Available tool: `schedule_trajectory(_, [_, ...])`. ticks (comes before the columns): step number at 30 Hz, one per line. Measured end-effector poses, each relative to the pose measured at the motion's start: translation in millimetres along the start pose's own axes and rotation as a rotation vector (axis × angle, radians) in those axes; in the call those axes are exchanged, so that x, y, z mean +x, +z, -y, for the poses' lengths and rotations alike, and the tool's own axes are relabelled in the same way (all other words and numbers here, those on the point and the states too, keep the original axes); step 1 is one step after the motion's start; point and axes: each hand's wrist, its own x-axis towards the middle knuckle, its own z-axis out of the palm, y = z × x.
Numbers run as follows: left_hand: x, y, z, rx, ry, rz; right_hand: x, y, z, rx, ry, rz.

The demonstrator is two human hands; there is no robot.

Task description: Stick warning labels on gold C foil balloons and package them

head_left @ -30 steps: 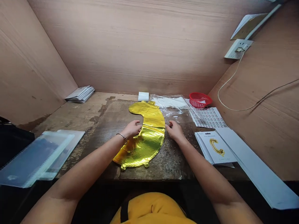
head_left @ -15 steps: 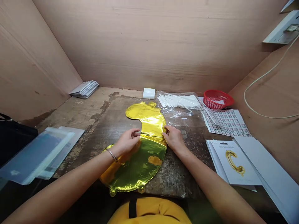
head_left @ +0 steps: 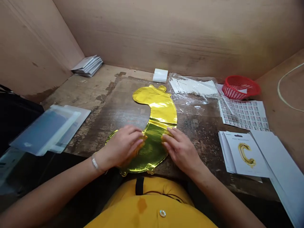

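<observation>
A flat gold foil balloon point(head_left: 163, 110), curved in shape, lies on the dark worn tabletop, with a crease across its middle. My left hand point(head_left: 125, 144) rests on the left part of its lower half, fingers bent and lying together, their tips on the foil. On the right edge of the lower half, my right hand point(head_left: 181, 147) touches the foil with its fingers spread and slightly curled. Neither hand grips the balloon. The foil under both palms is hidden.
Clear plastic sleeves point(head_left: 45, 129) lie at left, folded papers point(head_left: 87, 66) at back left. Behind the balloon are a white piece point(head_left: 160, 75) and bagged white sticks point(head_left: 194, 87). At right are a red basket point(head_left: 239, 87), a label sheet point(head_left: 247, 114) and balloon cards point(head_left: 245, 155).
Both hands have moved from the creased middle of the balloon down onto its lower half. My right hand has let go of the edge and its fingers have spread. The view has tilted down.
</observation>
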Motion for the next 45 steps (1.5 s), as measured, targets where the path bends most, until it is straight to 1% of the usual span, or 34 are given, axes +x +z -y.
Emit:
schedule_trajectory(1, [-16, -3.9, 0, 0.053, 0.078, 0.063, -7, 5, 3, -0.005, -0.01, 0.055])
schedule_trajectory(2, [-33, -5.9, 1, 0.097, 0.124, 0.121, -13, 11, 3, -0.009, -0.01, 0.093])
schedule_trajectory(5, [-75, -4.3, 8, 0.187, 0.185, 0.24, -24, 26, -1, -0.012, 0.001, 0.114])
schedule_trajectory(7, [-92, -1.8, 14, 0.196, 0.221, 0.259, -26, 30, -6, -0.008, -0.001, 0.11])
schedule_trajectory(10, [-102, -2.9, 18, 0.163, 0.281, 0.199, -25, 30, -9, 0.003, -0.013, 0.11])
schedule_trajectory(12, [-102, -6.7, 19, 0.154, 0.286, 0.173, -24, 29, -9, 0.007, -0.02, 0.113])
schedule_trajectory(16, [-94, -13.0, 21, 0.104, 0.226, 0.184, -23, 27, -8, 0.012, -0.016, 0.117])
schedule_trajectory(19, [-92, -11.3, 25, 0.067, 0.277, 0.195, -23, 28, -7, 0.029, 0.007, 0.113])
schedule_trajectory(22, [-94, -6.7, 30, 0.122, 0.34, 0.158, -23, 28, -7, 0.039, 0.016, 0.101])
schedule_trajectory(25, [-95, -5.0, 30, 0.153, 0.351, 0.14, -23, 28, -7, 0.049, 0.024, 0.094])
schedule_trajectory(28, [-89, -9.0, 28, 0.111, 0.286, 0.179, -23, 27, -6, 0.07, 0.035, 0.109])
schedule_trajectory(31, [-76, -17.0, 29, -0.027, 0.206, 0.253, -22, 27, -5, 0.08, 0.035, 0.115])
schedule_trajectory(33, [-66, -23.6, 32, -0.176, 0.112, 0.328, -23, 28, -4, 0.082, 0.036, 0.113])
schedule_trajectory(35, [-56, -30.8, 35, -0.331, -0.016, 0.412, -23, 29, -4, 0.091, 0.04, 0.119])
schedule_trajectory(37, [-48, -38.2, 35, -0.435, -0.12, 0.447, -24, 29, -6, 0.11, 0.051, 0.137])
schedule_trajectory(39, [-40, -44.7, 32, -0.43, -0.168, 0.385, -24, 24, -6, 0.136, 0.065, 0.16])
schedule_trajectory(41, [-32, -48.7, 26, -0.348, -0.178, 0.257, -20, 13, -5, 0.169, 0.067, 0.165])
schedule_trajectory(43, [-24, -49.0, 19, -0.261, -0.157, 0.151, -13, -1, 2, 0.208, 0.042, 0.127])
schedule_trajectory(45, [-18, -46.8, 13, -0.215, -0.09, 0.084, -3, -14, 12, 0.236, 0.019, 0.079])
